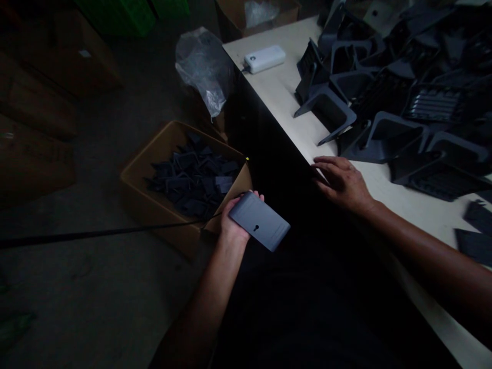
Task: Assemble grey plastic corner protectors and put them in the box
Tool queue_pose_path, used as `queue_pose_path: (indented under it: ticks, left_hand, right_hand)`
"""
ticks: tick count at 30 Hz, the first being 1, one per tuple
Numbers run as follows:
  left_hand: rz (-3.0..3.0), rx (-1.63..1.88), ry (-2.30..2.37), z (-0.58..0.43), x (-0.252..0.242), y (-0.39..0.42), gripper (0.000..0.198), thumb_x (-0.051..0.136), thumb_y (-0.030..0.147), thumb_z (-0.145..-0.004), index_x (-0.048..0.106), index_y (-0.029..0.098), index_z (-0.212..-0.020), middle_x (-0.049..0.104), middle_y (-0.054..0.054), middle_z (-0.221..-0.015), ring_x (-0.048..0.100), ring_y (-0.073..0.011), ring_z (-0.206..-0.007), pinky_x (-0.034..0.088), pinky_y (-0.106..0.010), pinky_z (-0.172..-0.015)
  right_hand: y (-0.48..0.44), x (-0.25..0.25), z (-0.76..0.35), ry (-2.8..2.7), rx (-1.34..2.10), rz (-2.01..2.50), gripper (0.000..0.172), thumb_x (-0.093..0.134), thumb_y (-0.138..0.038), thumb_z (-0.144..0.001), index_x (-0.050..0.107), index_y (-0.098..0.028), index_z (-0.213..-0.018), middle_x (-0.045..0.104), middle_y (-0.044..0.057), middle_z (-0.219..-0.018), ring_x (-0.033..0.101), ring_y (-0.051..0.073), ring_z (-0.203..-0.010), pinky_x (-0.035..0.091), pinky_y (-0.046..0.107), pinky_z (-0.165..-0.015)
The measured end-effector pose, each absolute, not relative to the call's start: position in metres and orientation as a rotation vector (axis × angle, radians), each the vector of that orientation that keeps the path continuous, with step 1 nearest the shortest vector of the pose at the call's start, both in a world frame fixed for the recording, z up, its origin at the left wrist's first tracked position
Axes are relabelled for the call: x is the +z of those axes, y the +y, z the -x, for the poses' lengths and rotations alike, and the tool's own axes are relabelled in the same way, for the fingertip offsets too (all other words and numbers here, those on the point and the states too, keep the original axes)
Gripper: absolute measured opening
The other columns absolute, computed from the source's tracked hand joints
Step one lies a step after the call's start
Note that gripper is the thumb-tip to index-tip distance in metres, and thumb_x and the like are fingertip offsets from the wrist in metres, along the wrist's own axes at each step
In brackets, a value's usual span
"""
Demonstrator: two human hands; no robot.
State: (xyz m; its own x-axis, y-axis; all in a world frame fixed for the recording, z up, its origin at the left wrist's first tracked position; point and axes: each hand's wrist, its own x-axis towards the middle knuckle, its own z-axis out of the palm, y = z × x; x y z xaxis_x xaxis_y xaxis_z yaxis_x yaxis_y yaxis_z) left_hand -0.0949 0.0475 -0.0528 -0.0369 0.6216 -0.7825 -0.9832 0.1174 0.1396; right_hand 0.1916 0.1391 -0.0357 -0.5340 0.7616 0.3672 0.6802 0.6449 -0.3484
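The room is dim. The floor (115, 307) is dark grey. A pale bench (284, 97) stands at the right. Brown cardboard boxes (34, 154) are stacked at the left, with green crates (115, 15) further back.

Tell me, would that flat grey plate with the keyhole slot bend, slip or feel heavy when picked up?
Probably stiff: the grey plate juts past the left hand without sagging. Likely light, since that hand holds it by one end alone. Its smooth face might slide a little, but being flat it should not roll.
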Motion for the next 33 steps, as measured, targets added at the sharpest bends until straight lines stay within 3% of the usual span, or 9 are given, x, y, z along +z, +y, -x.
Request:
queue_pose_path:
  ticks: [10, 15, 23, 29, 33]
  left_hand:
    - [0.464, 1.33, 0.715, 0.113, -0.037, 0.046, 0.029, 0.051, 0.018, -0.093, 0.069, 0.016, -0.071, 0.071, -0.003, -0.068, 0.073, -0.0165, -0.072, 0.062, -0.036, -0.086]
    - [0.459, 1.317, 0.711, 0.121, -0.028, 0.052, 0.026, 0.051, 0.017, -0.092, 0.068, 0.018, -0.071, 0.068, -0.001, -0.067, 0.071, -0.0154, -0.071, 0.061, -0.035, -0.086]
    - [0.535, 1.282, 0.815, 0.112, -0.007, 0.065, 0.024, 0.053, 0.017, -0.085, 0.066, 0.018, -0.065, 0.075, -0.007, -0.073, 0.075, -0.0203, -0.077, 0.059, -0.041, -0.095]
    - [0.468, 1.242, 0.879, 0.107, -0.011, 0.067, 0.02, 0.052, 0.023, -0.082, 0.065, 0.02, -0.067, 0.077, -0.01, -0.075, 0.077, -0.0253, -0.077, 0.059, -0.039, -0.086]
    - [0.4, 1.21, 0.881, 0.103, -0.033, 0.067, 0.023, 0.05, 0.025, -0.084, 0.07, 0.016, -0.079, 0.078, -0.011, -0.077, 0.078, -0.0274, -0.078, 0.058, -0.04, -0.084]
  right_hand:
    - [0.136, -0.029, -0.192, -2.417, 0.291, 1.182, 0.04, 0.064, -0.029, -0.097, 0.064, -0.029, -0.137, 0.063, 0.011, -0.146, 0.06, 0.035, -0.132, 0.051, 0.06, -0.11]
    - [0.134, -0.028, -0.19, -2.441, 0.277, 1.188, 0.041, 0.063, -0.028, -0.098, 0.062, -0.028, -0.139, 0.061, 0.012, -0.147, 0.059, 0.036, -0.133, 0.05, 0.059, -0.111]
    - [0.134, -0.031, -0.19, -2.438, 0.255, 1.168, 0.039, 0.063, -0.028, -0.099, 0.062, -0.025, -0.137, 0.062, 0.014, -0.146, 0.06, 0.035, -0.131, 0.052, 0.057, -0.108]
    - [0.131, -0.032, -0.186, -2.446, 0.175, 1.212, 0.038, 0.063, -0.031, -0.097, 0.063, -0.024, -0.135, 0.062, 0.013, -0.145, 0.062, 0.036, -0.128, 0.052, 0.056, -0.107]
    - [0.131, -0.031, -0.185, -2.438, 0.162, 1.229, 0.039, 0.064, -0.031, -0.096, 0.065, -0.024, -0.134, 0.063, 0.013, -0.144, 0.062, 0.036, -0.127, 0.051, 0.057, -0.108]
